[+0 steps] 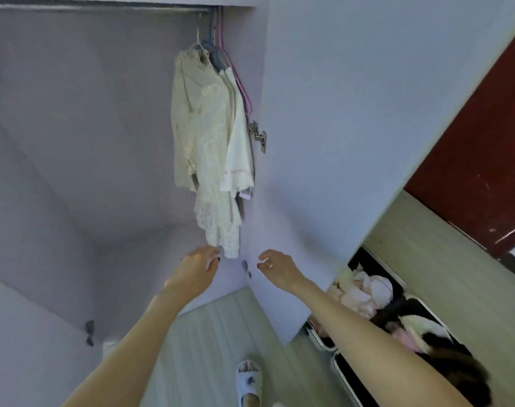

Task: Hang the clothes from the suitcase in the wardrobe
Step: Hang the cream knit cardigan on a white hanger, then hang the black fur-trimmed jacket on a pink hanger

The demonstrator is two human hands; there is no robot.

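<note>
1. Our left hand [199, 264] reaches up to the hem of the hanging cream garments [209, 148]; its fingertips touch or nearly touch the lowest lace edge, fingers loosely curled. We cannot tell whether it pinches the cloth.
2. Our right hand [275, 264] hovers just right of that hem, fingers relaxed and half-curled, holding nothing.
3. The garments hang above both hands, on hangers [221, 51] bunched at the right end of the wardrobe rail [103, 8].
4. Handling, as we judge it: light, soft, limp fabric; the lace may snag, so we take hold at the shoulders or the hanger.
5. The suitcase [376, 306] lies open on the floor, below and right of our right hand, with clothes heaped inside.
6. Room: pale wardrobe walls, light plank floor [209, 333], dark red door [479, 160] far right.
</note>
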